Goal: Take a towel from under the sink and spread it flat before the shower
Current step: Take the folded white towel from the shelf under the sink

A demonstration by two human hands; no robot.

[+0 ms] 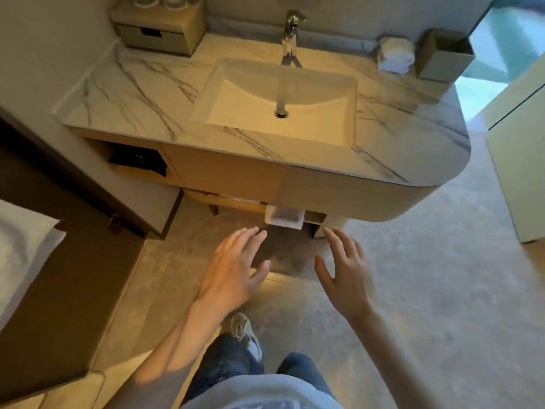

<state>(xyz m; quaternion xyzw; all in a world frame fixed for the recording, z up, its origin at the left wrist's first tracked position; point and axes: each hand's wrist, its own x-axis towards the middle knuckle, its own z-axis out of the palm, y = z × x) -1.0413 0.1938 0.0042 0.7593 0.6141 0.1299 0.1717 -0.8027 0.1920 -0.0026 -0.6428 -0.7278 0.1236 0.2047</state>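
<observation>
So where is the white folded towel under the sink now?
In the head view the folded towel sits on the low shelf under the vanity, below the basin, just beyond the fingertips of the left hand and right hand.

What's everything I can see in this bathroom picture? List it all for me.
Folded towel: one, white, on the shelf under the sink, sticking out over its edge.
Sink: one, white, set in the counter.
Tap: one, chrome, behind the sink.
Counter: one, white marble with grey veins.
Rolled towels: a small white stack, count unclear, back right of the counter.
Open box: one, grey, right of the rolled towels.
Drawer box: one, beige, back left corner.
Dark bag: one, black, in the left cubby.
Shoe: one visible, grey, on the floor.
Left hand: open, reaching toward the folded towel.
Right hand: open, reaching toward it too.
</observation>
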